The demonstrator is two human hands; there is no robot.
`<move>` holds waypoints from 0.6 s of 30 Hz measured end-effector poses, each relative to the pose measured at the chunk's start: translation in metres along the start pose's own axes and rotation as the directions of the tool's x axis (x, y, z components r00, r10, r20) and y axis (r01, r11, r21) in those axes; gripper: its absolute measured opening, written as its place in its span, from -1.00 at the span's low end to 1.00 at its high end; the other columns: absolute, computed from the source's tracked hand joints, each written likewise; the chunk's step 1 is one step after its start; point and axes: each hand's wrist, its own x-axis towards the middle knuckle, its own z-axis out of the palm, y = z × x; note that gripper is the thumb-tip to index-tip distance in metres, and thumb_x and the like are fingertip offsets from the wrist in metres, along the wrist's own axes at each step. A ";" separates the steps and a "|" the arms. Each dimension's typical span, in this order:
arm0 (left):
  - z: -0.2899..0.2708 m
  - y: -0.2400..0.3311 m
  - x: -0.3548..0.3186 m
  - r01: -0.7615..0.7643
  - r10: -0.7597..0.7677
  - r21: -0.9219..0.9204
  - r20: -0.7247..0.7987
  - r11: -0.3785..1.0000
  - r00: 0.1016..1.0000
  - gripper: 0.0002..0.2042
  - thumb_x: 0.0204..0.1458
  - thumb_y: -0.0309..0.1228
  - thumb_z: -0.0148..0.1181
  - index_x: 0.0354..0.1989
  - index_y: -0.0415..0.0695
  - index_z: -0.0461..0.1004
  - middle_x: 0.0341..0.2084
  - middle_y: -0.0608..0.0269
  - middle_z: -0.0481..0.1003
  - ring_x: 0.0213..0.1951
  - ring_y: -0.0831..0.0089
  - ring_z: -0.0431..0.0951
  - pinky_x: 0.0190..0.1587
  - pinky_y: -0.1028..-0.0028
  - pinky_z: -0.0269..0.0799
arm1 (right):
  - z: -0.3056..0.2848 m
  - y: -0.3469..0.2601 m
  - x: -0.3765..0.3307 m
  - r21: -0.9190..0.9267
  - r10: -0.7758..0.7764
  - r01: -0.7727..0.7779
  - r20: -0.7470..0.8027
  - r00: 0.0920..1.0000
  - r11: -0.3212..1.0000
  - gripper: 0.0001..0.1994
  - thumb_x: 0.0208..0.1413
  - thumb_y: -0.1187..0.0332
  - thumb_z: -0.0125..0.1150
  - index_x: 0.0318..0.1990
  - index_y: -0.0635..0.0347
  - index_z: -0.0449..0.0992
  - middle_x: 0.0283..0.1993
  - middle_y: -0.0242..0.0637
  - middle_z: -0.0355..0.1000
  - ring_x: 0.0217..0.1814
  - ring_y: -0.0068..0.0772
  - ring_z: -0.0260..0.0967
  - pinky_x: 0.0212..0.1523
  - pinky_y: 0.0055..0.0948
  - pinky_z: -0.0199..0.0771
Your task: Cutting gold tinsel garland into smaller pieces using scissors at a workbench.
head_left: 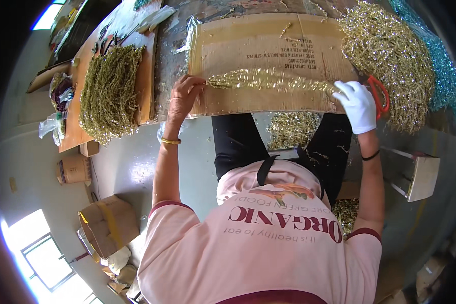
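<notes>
A bunch of gold tinsel strands (pixel 268 80) stretches sideways between my hands, just above a flat cardboard sheet (pixel 248 48). Its left end is pinched in the fingers of my left hand (pixel 183 97), which is bare. My right hand (pixel 358 105), in a white glove, closes its fingers on the other end. Close beside the glove lie scissors with red handles (pixel 380 97), their blades mostly hidden. A big heap of gold tinsel (pixel 390 61) spreads over the table to the right of the scissors.
More gold tinsel (pixel 111 93) hangs over a wooden board (pixel 146 86) at the left. Blue tinsel (pixel 443 71) lies at the far right. Below the table edge are another tinsel pile (pixel 293 129) and a white stool (pixel 423 177). Cardboard boxes (pixel 109 225) stand on the floor at left.
</notes>
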 end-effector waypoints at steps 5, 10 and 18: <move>-0.015 0.030 0.003 -0.145 0.150 0.070 -0.088 0.987 0.985 -0.90 -0.10 -0.55 0.16 -0.37 -0.17 0.46 -0.41 0.19 0.47 -0.31 0.28 0.48 -0.25 0.39 0.38 | -0.034 -0.044 0.037 0.231 0.049 -0.037 -0.045 0.998 0.972 -0.29 -0.37 0.19 0.43 0.03 0.23 0.31 0.00 -0.09 0.31 0.03 -0.09 0.28 0.02 -0.27 0.30; -0.042 0.103 0.017 -0.246 0.253 -0.189 0.015 0.951 0.967 -0.89 -0.10 -0.63 0.14 -0.37 -0.21 0.45 -0.41 0.22 0.50 -0.34 0.41 0.53 -0.29 0.50 0.42 | 0.025 -0.144 0.085 0.452 -0.139 0.234 -0.233 0.962 0.861 -0.14 -0.36 0.11 0.43 0.15 0.22 0.14 -0.08 -0.07 0.34 -0.02 -0.07 0.30 0.08 -0.24 0.23; -0.093 0.040 -0.005 0.017 -0.038 -0.301 -0.066 0.953 0.997 -0.86 -0.10 -0.67 0.13 -0.34 -0.25 0.51 -0.45 0.26 0.51 -0.34 0.56 0.51 -0.24 0.60 0.44 | 0.029 -0.066 0.067 0.563 -0.174 0.118 0.046 0.984 0.818 -0.63 -0.05 0.21 0.22 -0.07 0.08 0.42 -0.52 -0.16 0.41 -0.60 -0.31 0.37 -0.54 -0.38 0.36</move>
